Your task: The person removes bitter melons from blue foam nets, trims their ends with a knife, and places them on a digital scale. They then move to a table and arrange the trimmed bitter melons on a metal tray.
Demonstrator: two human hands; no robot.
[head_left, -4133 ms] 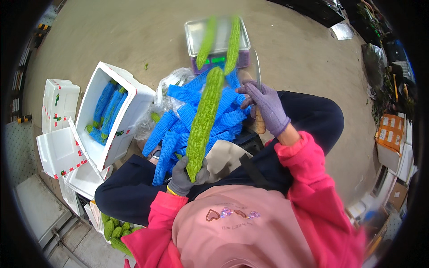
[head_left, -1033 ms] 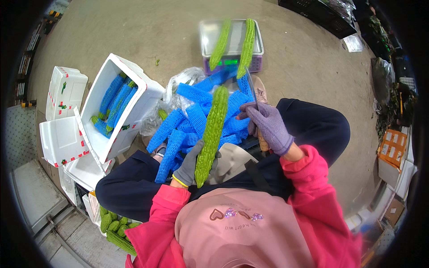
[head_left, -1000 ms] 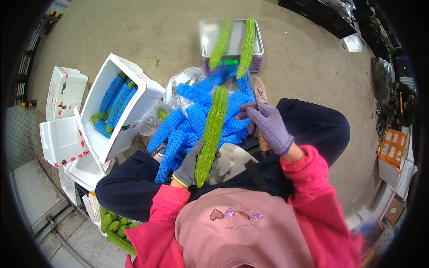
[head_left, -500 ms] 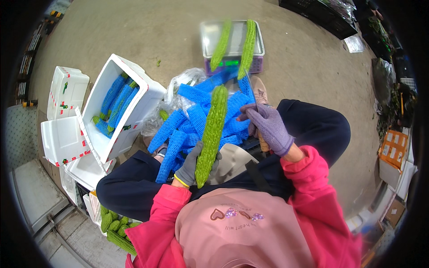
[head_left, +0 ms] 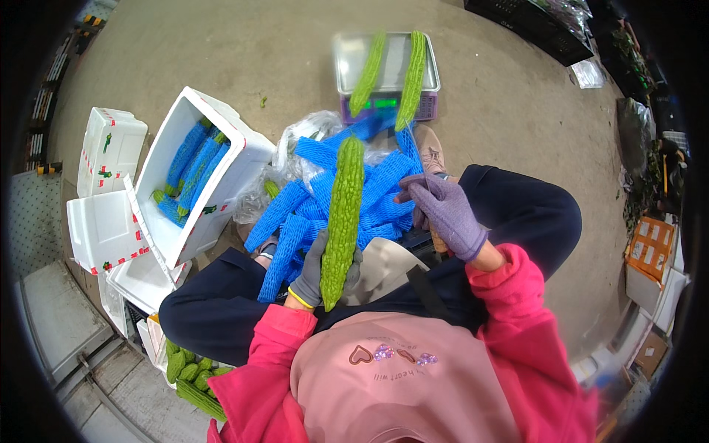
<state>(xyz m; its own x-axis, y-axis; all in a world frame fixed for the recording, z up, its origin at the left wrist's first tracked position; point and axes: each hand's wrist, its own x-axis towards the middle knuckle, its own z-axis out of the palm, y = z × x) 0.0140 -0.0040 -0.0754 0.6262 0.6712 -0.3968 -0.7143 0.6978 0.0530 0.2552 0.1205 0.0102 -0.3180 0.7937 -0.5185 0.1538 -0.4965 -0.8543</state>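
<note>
My left hand (head_left: 310,275), in a grey glove with a yellow cuff, is closed around the lower part of a long green bitter melon (head_left: 344,221). The melon stands nearly upright in the picture, its narrow tip toward my chest. A purple glove covers my right hand (head_left: 447,213), which is closed on what looks like a thin-bladed knife (head_left: 414,148); a tan handle end (head_left: 436,240) shows below the fingers. Beneath the melon lies a heap of blue foam net sleeves (head_left: 295,203). Two more bitter melons (head_left: 411,81) rest on the scale (head_left: 395,63) beyond my hands.
To the left, a white foam box (head_left: 210,184) holds bitter melons in blue nets. White lids and boxes (head_left: 107,229) stand beside it. More bitter melons (head_left: 193,376) lie by my left leg. Clear plastic (head_left: 295,144) touches the heap. A black crate (head_left: 528,29) sits far right.
The bitter melon in my left hand has swung slightly left at its far end and is more upright. My right hand stays nearly in place with the knife.
</note>
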